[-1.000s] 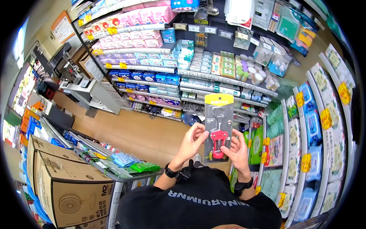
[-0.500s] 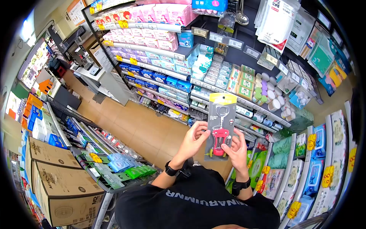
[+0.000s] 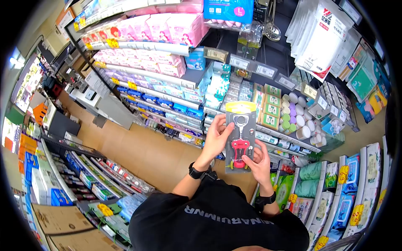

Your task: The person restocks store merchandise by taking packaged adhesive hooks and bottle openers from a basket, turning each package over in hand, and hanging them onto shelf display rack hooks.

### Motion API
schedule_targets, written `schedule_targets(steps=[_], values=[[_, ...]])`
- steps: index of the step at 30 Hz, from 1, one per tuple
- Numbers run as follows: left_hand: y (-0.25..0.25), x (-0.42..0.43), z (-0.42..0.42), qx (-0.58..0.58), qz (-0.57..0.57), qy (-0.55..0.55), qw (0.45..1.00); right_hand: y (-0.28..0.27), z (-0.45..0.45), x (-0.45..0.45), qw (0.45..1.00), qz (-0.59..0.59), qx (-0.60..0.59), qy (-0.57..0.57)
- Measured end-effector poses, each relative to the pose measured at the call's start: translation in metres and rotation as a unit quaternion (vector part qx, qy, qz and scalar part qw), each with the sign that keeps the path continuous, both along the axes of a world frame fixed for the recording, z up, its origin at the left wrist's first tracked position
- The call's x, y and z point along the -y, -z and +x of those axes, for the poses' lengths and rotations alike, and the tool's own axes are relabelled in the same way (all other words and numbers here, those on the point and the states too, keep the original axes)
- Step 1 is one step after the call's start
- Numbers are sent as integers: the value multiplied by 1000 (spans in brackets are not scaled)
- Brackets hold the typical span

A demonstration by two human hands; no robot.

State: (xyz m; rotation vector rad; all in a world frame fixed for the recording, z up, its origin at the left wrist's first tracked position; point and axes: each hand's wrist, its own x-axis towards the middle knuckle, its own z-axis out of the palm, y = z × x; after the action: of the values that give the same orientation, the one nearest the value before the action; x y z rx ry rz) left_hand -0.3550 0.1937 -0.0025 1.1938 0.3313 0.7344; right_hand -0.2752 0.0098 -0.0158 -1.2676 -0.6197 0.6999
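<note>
A carded corkscrew pack (image 3: 240, 140) with a yellow top, a grey card and a red-handled metal corkscrew is held upright in front of my chest. My left hand (image 3: 216, 138) grips its left edge, thumb on the front near the upper half. Lower down, my right hand (image 3: 259, 164) holds the right edge, with the thumb over the front by the red handle. The fingers behind the card are partly hidden.
Ahead stands a shelf of pink packs (image 3: 176, 29), with white-lidded tubs (image 3: 299, 121) farther right. Hanging packs (image 3: 322, 42) are at the upper right. Wipes shelves (image 3: 345, 209) flank my right side, cardboard boxes (image 3: 63, 219) my lower left. Tiled floor (image 3: 167, 157) lies between.
My left hand has moved up along the pack's left edge, while my right hand keeps its hold. The shelf ahead appears nearer, and the cardboard boxes sit lower in view.
</note>
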Motion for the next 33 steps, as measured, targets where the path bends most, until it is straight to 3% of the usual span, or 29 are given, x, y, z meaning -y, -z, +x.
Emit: schedule_targets(steps=[10, 14, 24, 33], values=[[-12, -100, 103, 21, -3, 10, 1000, 4, 53, -90, 998, -29, 21, 57], [-15, -121, 127, 28, 60, 19, 998, 13, 65, -110, 994, -40, 62, 85], [-20, -137, 152, 25, 39, 24, 999, 16, 77, -138, 986, -46, 86, 137], [-23, -135, 153, 57, 91, 11, 994, 36, 94, -143, 981, -32, 115, 154]])
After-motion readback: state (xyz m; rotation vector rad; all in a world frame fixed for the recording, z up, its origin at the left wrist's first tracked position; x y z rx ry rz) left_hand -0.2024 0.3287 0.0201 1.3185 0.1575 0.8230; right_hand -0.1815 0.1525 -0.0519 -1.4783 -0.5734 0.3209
